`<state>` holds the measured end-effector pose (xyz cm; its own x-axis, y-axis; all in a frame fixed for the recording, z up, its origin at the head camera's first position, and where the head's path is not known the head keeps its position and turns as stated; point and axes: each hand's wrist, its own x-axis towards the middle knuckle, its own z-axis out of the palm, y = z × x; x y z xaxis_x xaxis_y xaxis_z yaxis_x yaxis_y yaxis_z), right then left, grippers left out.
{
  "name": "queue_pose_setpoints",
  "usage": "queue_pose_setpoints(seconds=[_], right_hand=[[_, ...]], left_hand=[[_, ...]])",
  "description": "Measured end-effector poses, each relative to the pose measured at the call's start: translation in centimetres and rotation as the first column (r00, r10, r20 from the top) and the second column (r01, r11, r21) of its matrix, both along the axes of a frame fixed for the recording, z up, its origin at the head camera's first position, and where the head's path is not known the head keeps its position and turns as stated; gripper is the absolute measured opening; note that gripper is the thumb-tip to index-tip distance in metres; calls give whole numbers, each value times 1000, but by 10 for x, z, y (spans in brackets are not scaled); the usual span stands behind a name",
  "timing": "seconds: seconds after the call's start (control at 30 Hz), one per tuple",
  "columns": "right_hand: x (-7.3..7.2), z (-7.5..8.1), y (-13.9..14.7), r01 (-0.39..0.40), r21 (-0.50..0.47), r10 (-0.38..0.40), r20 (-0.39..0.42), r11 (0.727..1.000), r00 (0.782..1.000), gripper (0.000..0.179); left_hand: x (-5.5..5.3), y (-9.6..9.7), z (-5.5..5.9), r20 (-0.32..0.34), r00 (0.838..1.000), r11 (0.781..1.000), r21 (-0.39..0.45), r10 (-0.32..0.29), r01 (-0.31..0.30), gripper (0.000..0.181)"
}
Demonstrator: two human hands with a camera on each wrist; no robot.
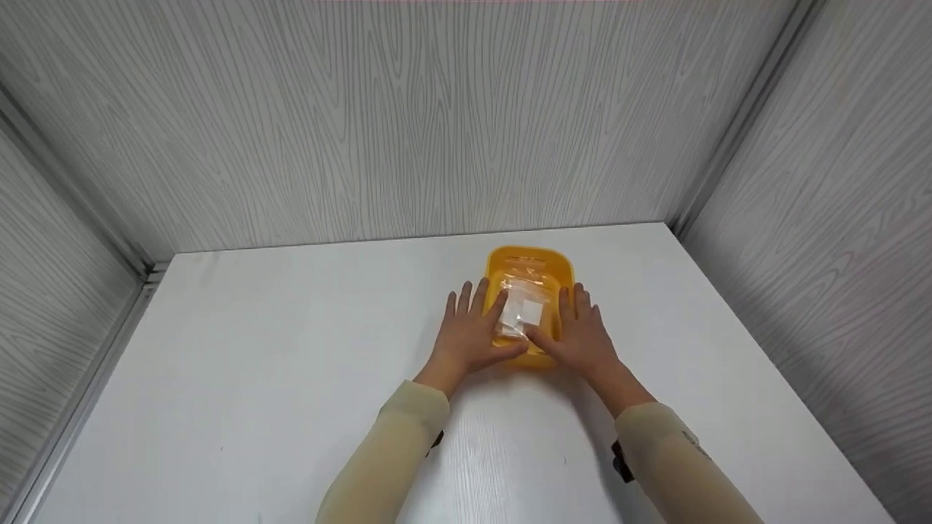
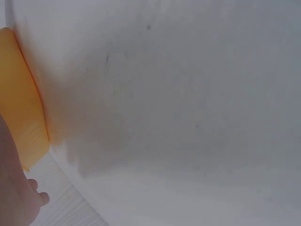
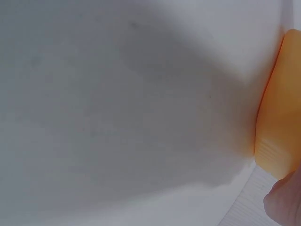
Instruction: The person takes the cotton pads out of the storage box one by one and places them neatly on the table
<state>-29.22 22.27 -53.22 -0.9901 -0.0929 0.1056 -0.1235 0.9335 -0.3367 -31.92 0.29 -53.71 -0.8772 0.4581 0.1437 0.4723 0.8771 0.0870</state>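
A yellow plastic tray [image 1: 530,250] stands on the white table, toward the back and right of centre in the head view. Inside lie clear plastic bags with white pieces [image 1: 520,306]. My left hand [image 1: 466,336] is at the tray's left side, fingers straight and spread, its thumb reaching toward the near edge. At the right side is my right hand [image 1: 581,342], its fingers also extended and its thumb over the near part of the tray. Both wrist views show the tray's outer wall [image 2: 21,101] [image 3: 278,117] beside the hand. Whether the fingertips touch the rim cannot be told.
The white tabletop [image 1: 291,349] spreads around the tray. A wood-grain panel [image 1: 408,124] rises behind it, with further panels at the left [image 1: 51,269] and right [image 1: 837,240]. Beige sleeves [image 1: 389,451] cover both forearms.
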Motion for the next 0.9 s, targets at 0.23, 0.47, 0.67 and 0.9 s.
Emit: queue_pose_setpoints(seconds=[0.23, 0.47, 0.67, 0.9], right_hand=[[-8, 8, -16, -19, 0, 19, -10, 1000, 1000, 108], [-9, 9, -28, -35, -24, 35, 1, 999, 999, 108], [-10, 5, -40, -39, -61, 40, 7, 997, 999, 110], [-8, 3, -54, -62, -60, 62, 1, 996, 998, 110]], left_hand=[[-4, -16, 11, 23, 1000, 1000, 11, 9, -10, 107], [-2, -30, 12, 25, 1000, 1000, 16, 17, -17, 108], [2, -42, 10, 10, 999, 999, 24, 34, -35, 108], [6, -56, 7, 34, 998, 999, 30, 44, -45, 107]])
